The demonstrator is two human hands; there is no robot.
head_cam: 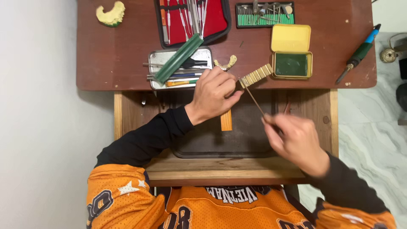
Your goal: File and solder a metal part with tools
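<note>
While we pinch the pale wooden segmented strip [256, 76] in the closed left hand [214, 98], above the dark tray [199, 146], we judge it best braced steady so the tool meets it squarely. The right hand [296, 142], grip closed on the thin metal-tipped hand tool [253, 98], should work with short, light strokes. On the brown desk [118, 63], left to right: a grey metal tin [154, 57] of instruments, a red zip case [216, 19], an open yellow tin [291, 51] with green filling.
</note>
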